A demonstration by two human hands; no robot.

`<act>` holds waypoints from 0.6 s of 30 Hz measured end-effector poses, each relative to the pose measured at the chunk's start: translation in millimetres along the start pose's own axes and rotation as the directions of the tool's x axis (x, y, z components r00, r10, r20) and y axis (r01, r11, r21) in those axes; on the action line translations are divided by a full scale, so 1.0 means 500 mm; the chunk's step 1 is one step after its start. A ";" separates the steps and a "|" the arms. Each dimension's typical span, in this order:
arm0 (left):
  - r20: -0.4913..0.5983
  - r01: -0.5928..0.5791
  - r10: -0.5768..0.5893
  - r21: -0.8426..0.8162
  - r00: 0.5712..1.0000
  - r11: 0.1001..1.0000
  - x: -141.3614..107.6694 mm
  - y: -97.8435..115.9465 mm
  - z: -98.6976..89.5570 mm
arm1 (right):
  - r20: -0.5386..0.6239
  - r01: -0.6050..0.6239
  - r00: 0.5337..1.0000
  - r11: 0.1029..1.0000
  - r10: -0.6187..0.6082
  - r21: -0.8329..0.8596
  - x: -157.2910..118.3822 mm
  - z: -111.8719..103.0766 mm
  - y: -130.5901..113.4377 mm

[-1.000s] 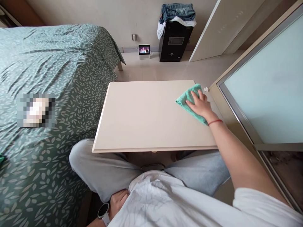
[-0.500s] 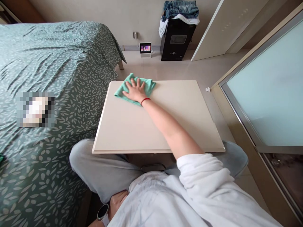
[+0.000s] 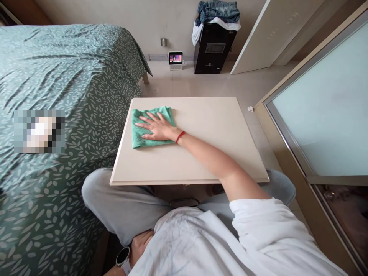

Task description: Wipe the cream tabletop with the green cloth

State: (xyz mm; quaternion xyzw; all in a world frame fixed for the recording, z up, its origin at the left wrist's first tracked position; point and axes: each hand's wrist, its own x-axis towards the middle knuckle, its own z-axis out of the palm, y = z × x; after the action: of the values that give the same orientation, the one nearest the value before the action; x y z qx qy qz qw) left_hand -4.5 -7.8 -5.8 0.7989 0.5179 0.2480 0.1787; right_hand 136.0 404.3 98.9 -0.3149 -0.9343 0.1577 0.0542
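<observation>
My right hand [image 3: 156, 127] lies flat with fingers spread on a green cleaning cloth [image 3: 138, 140], pressing it against the tabletop. The cloth is spread near the left edge of the small cream table [image 3: 207, 153], which stands in front of me between my knees. A red string bracelet [image 3: 180, 137] circles my right wrist. My left hand [image 3: 140, 242] rests at my lap by my left thigh. Its fingers are mostly covered by my white shirt [image 3: 184, 237], so its grip does not show. A round watch [image 3: 123, 256] sits on that wrist.
To the left is a bed with a green leaf-patterned sheet [image 3: 94, 96], a blurred patch [image 3: 40, 132] on it. Beyond the table stand a small screen [image 3: 175, 59] and a black cabinet [image 3: 211, 53] topped with folded jeans [image 3: 218, 12]. A glass-panelled sliding door [image 3: 322, 107] flanks the right.
My right hand has moved the cloth from the far left corner of the table toward me and left along its left side. My left hand stays at my lap.
</observation>
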 end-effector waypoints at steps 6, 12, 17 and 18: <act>0.051 -0.071 0.073 -0.035 0.996 0.997 0.011 0.002 -0.012 | -0.015 -0.427 0.904 0.903 0.427 -0.049 -0.256 -0.085 0.174; 0.060 -0.058 0.059 -0.007 0.996 0.998 0.009 0.005 -0.006 | -0.249 -0.839 0.541 0.538 0.804 -0.087 -0.467 -0.077 0.227; 0.082 -0.061 0.061 -0.010 0.995 0.998 0.012 0.006 -0.007 | -0.282 -0.871 0.477 0.491 0.833 -0.021 -0.397 -0.034 0.126; 0.081 -0.064 0.064 -0.007 0.995 0.998 0.012 0.006 -0.007 | -0.265 -0.838 0.530 0.546 0.806 -0.016 -0.360 -0.028 0.097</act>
State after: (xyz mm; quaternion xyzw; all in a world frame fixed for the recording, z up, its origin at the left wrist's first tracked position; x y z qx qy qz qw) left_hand -2.4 -3.2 0.0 0.8241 0.4839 0.2222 0.1934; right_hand 309.8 335.1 95.9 -0.7367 -0.6710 0.0612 0.0571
